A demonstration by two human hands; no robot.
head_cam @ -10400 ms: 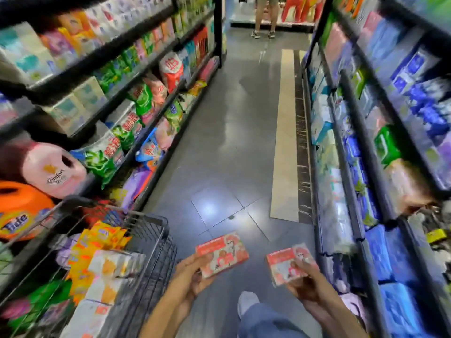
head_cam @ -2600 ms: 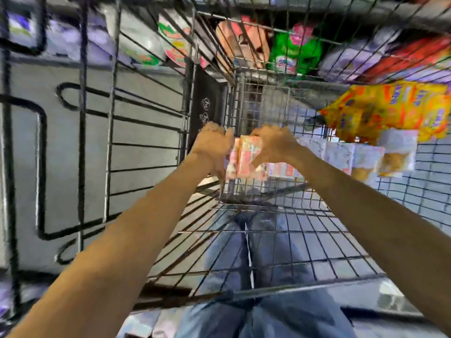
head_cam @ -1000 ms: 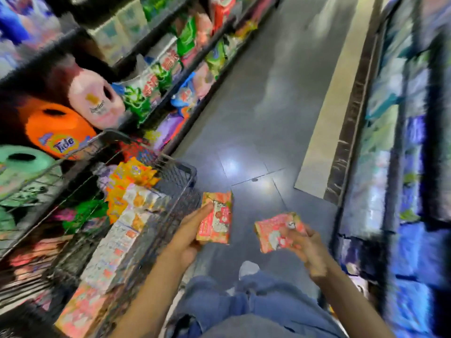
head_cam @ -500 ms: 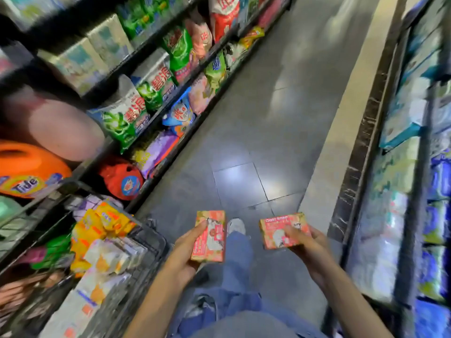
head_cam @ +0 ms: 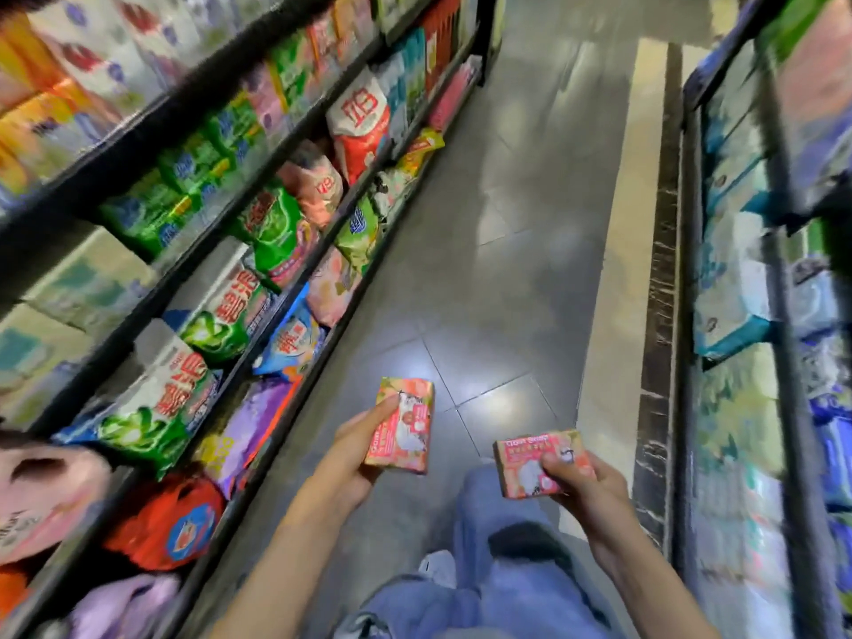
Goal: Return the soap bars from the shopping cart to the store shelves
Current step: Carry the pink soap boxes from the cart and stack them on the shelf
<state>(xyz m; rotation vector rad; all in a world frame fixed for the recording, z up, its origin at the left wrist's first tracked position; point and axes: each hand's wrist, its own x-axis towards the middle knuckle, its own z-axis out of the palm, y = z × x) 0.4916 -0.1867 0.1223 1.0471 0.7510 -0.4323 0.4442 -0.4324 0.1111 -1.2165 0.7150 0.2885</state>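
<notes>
The left soap bar [head_cam: 405, 422] sits just below the centre of the frame, its long axis running up the frame along the aisle. The left hand [head_cam: 355, 458] pinches it from the left, thumb across the printed face and the other fingers hidden behind it. The right soap bar [head_cam: 530, 468], lower and to the right, lies crosswise; the right hand [head_cam: 585, 486] grips its right end with the thumb on top. Both bars hang over the floor [head_cam: 507, 223], apart from each other, above the person's jeans [head_cam: 507, 592]. The left shelves [head_cam: 138, 126], stacked with detergent bags [head_cam: 272, 223], are nearer the left hand, and the right shelves [head_cam: 783, 315] nearer the right. Neither side shows a soap slot clearly through the blur. The shopping cart is out of view.
</notes>
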